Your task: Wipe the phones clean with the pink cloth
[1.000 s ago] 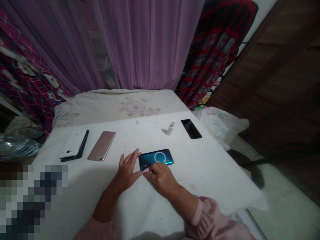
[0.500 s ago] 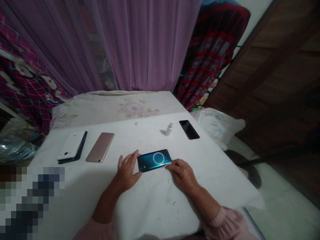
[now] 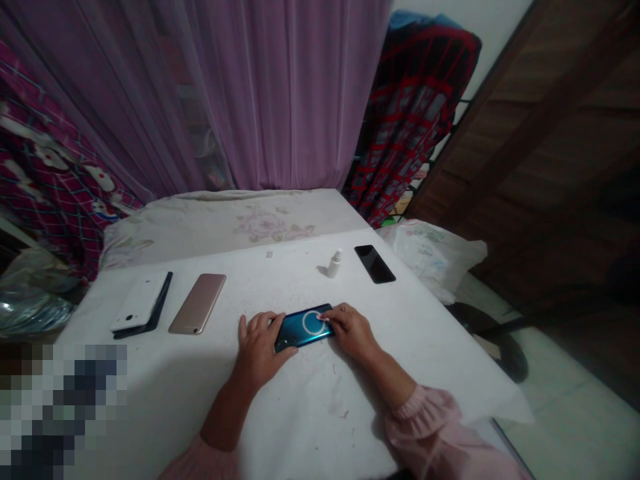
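Hands meet over a teal phone (image 3: 303,329) that lies flat, back up, on the white tabletop (image 3: 310,413) just in front of the person. The left hand (image 3: 260,343) clasps the phone's left end, fingers laid over the top and thumb along the near edge. The right hand (image 3: 353,330) is loosely curled and grips nothing; its fingertips rest on the phone's right end beside a pale ring marked on the back. Pink sleeves cover both forearms. Farther left lie a rose-gold phone (image 3: 197,312) and, just beside it, a white phone (image 3: 139,308) stacked on a dark one. Beyond the hands stands a small white bottle (image 3: 334,263), with a black phone (image 3: 375,264) near it. A plastic bag (image 3: 433,250) sits past the tabletop's right edge.
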`<state>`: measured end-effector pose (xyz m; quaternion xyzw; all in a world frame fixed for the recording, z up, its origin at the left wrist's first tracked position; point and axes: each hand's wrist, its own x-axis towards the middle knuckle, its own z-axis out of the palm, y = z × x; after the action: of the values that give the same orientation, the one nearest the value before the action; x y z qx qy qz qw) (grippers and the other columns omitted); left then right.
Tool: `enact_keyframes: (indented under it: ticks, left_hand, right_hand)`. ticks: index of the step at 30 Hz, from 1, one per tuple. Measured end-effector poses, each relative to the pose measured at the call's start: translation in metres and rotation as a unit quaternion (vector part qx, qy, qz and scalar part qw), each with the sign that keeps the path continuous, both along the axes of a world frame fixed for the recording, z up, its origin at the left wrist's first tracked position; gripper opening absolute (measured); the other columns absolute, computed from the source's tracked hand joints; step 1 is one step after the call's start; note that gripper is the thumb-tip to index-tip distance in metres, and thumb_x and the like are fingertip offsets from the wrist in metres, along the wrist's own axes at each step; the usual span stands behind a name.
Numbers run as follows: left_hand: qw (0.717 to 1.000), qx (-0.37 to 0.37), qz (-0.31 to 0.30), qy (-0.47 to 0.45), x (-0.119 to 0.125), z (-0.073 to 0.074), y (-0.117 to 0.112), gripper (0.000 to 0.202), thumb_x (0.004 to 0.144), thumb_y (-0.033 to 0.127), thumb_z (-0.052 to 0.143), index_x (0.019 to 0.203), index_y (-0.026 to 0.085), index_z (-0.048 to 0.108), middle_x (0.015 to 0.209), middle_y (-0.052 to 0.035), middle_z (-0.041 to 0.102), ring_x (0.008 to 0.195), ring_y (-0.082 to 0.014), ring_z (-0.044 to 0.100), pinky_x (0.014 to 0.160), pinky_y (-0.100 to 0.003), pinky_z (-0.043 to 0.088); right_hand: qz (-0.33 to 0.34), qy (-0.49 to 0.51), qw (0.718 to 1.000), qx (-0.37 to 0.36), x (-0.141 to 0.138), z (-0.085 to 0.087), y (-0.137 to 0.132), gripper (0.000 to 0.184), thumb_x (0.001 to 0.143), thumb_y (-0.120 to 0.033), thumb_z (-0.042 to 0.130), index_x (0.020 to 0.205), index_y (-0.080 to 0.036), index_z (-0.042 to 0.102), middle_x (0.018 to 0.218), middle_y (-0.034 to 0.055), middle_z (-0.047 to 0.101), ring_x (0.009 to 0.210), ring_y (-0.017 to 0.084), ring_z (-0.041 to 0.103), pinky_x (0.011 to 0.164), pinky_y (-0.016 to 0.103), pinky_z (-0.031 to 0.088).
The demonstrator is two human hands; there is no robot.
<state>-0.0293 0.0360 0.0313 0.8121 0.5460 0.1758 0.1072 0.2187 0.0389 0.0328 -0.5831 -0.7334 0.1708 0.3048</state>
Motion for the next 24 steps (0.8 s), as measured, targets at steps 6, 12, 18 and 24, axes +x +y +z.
enact_keyframes:
  ticks: [6, 12, 18, 24]
  left_hand:
    - [1.000, 0.014, 0.012, -0.003, -0.002, -0.009, 0.002, 0.059, 0.075, 0.043, 0.069, 0.130, 0.024, 0.055, 0.128, -0.0125, 0.055, 0.122, -0.0355, 0.047, 0.111, -0.065, 0.013]
    - [1.000, 0.009, 0.024, -0.008, 0.004, -0.008, -0.003, 0.058, 0.077, 0.035, 0.066, 0.132, 0.021, 0.053, 0.128, -0.0134, 0.055, 0.124, -0.0344, 0.047, 0.112, -0.064, 0.013]
    - [0.998, -0.043, -0.037, 0.018, -0.005, 0.004, 0.011, 0.062, 0.077, 0.031, 0.065, 0.136, 0.024, 0.049, 0.133, -0.0113, 0.057, 0.127, -0.0348, 0.046, 0.111, -0.068, 0.009]
    - [0.998, -0.016, -0.047, 0.049, -0.020, 0.009, 0.028, 0.058, 0.081, 0.029, 0.062, 0.137, 0.026, 0.049, 0.146, -0.0103, 0.049, 0.138, -0.0369, 0.034, 0.111, -0.068, 0.014]
  right_hand:
    - [-0.070, -0.047, 0.995, -0.044, -0.018, 0.008, 0.042, 0.025, 0.086, -0.013, 0.059, 0.095, -0.029, 0.076, 0.088, 0.0026, 0.067, 0.083, 0.016, 0.063, 0.072, 0.026, 0.046]
    - [-0.063, 0.015, 0.998, 0.003, -0.011, -0.004, 0.010, 0.028, 0.086, -0.012, 0.056, 0.096, -0.030, 0.076, 0.084, 0.0017, 0.067, 0.079, 0.016, 0.062, 0.068, 0.025, 0.047]
    - [-0.069, 0.039, 0.997, -0.003, 0.005, 0.000, -0.005, 0.023, 0.090, -0.021, 0.053, 0.100, -0.025, 0.074, 0.088, 0.0038, 0.069, 0.082, 0.018, 0.063, 0.071, 0.028, 0.048]
    - [-0.051, -0.049, 0.998, -0.005, -0.011, 0.001, -0.001, 0.023, 0.089, -0.016, 0.052, 0.092, -0.023, 0.074, 0.088, 0.0055, 0.068, 0.085, 0.019, 0.061, 0.073, 0.028, 0.046]
